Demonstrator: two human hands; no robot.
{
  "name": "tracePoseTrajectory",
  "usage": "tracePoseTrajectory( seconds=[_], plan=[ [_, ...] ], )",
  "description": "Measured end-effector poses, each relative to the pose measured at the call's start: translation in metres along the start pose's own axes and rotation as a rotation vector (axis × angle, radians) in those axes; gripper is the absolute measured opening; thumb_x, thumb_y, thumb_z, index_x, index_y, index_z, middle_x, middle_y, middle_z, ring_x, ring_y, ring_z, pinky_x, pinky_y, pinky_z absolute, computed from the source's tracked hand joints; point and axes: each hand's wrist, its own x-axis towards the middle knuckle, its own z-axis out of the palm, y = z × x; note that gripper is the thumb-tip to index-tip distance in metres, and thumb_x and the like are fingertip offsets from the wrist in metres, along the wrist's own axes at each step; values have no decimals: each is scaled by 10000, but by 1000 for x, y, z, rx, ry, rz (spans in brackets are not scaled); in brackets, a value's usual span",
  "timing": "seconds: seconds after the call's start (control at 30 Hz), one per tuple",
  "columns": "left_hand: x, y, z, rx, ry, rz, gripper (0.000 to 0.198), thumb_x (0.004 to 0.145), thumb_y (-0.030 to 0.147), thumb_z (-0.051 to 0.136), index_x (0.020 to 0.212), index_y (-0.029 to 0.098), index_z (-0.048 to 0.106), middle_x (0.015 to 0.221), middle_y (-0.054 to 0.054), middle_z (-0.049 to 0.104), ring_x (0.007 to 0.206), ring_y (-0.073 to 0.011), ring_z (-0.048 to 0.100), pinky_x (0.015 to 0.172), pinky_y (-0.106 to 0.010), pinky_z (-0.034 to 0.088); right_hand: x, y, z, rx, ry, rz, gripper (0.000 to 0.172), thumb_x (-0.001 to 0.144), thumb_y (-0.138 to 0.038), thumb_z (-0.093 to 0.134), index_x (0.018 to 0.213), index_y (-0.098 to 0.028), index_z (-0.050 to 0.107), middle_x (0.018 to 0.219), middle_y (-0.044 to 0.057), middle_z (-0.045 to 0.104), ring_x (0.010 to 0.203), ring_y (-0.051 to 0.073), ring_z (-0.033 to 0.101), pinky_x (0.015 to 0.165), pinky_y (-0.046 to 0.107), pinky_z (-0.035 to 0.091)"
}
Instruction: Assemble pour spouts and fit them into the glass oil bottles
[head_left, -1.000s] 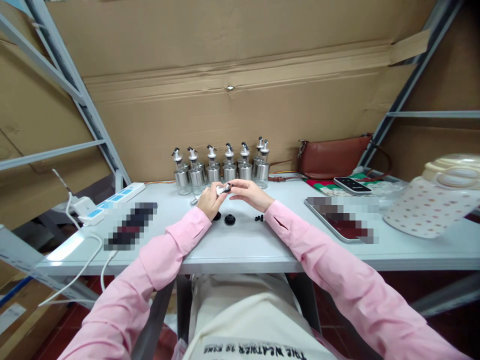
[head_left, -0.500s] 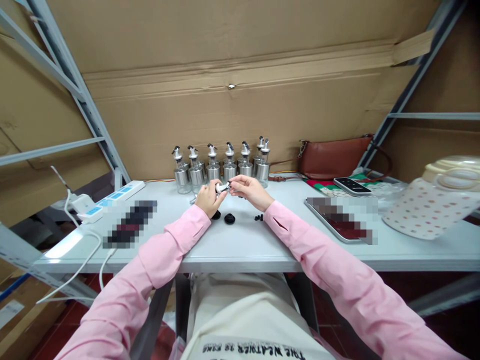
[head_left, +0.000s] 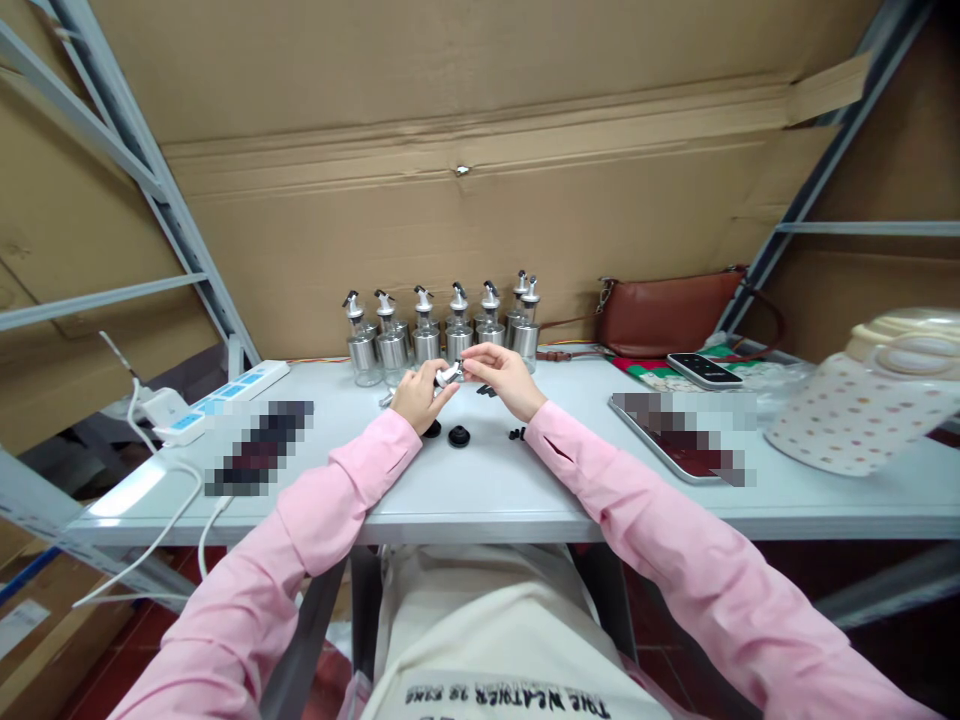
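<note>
My left hand (head_left: 417,396) is closed around a silver pour spout (head_left: 448,376), its tip turned toward the right. The fingers of my right hand (head_left: 504,380) pinch a small black part (head_left: 460,366) against the end of that spout; its exact shape is too small to make out. Below the hands a round black stopper (head_left: 459,436) lies on the table, with another black piece (head_left: 433,429) partly hidden by my left hand. Several tiny black bits (head_left: 517,434) lie beside my right wrist, and darker slim pieces (head_left: 486,390) show under my right palm.
Several glass-and-steel oil bottles (head_left: 391,349) with spouts stand along the cardboard backing. A brown bag (head_left: 671,315), a phone (head_left: 675,440), a white device (head_left: 703,371) and a dotted jug (head_left: 855,410) are on the right. On the left lie a power strip (head_left: 225,400) and a blurred-out phone (head_left: 262,450).
The spout is tilted a little more upward in my left hand. My right fingers have shifted slightly up at its tip, and the slim black pieces beneath show more.
</note>
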Motion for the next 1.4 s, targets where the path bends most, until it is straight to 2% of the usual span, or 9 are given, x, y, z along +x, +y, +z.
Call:
tracePoseTrajectory(
  seconds=[0.37, 0.77, 0.97, 1.1, 1.23, 1.4],
  plan=[
    [0, 2, -1, 20, -75, -8, 280, 844, 380, 457, 1040, 179, 464, 746, -11, 584, 760, -197, 579, 756, -312, 404, 0, 0, -1, -70, 28, -44, 294, 586, -402, 722, 757, -169, 670, 645, -3, 616, 630, 113, 548, 726, 308, 474],
    [-1, -2, 2, 9, -82, -1, 279, 862, 377, 417, 1047, 175, 470, 789, -24, 593, 754, -190, 580, 776, -324, 410, 1, 2, -2, -83, 47, -40, 320, 601, -442, 701, 773, -176, 658, 669, 0, 607, 635, 113, 542, 732, 309, 474],
    [-1, -7, 7, -38, -61, 109, 284, 879, 353, 372, 1078, 175, 468, 987, -64, 562, 797, -160, 573, 758, -289, 428, 0, 1, -2, -82, 13, 11, 311, 593, -438, 707, 746, -170, 668, 638, -7, 594, 612, 105, 523, 706, 295, 471],
    [-2, -8, 8, -22, -15, 116, 280, 902, 337, 311, 1067, 181, 476, 974, -59, 558, 780, -147, 578, 763, -281, 433, -1, 0, 0, -116, -35, 12, 303, 595, -442, 703, 707, -163, 674, 637, 0, 600, 604, 106, 517, 678, 287, 465],
    [-3, -6, 6, 17, 3, 109, 281, 901, 343, 318, 1063, 181, 481, 973, -59, 580, 724, -140, 578, 732, -279, 438, -1, -1, 0, -125, -3, -7, 297, 598, -444, 701, 718, -174, 677, 660, 6, 613, 617, 112, 525, 671, 287, 463],
    [-2, -4, 5, 65, 18, 62, 259, 887, 327, 356, 1044, 186, 506, 958, -46, 615, 697, -136, 579, 694, -263, 431, -1, -3, 0, -132, 9, -17, 306, 586, -449, 709, 703, -169, 673, 594, -7, 585, 580, 104, 513, 646, 279, 464]
  ],
)
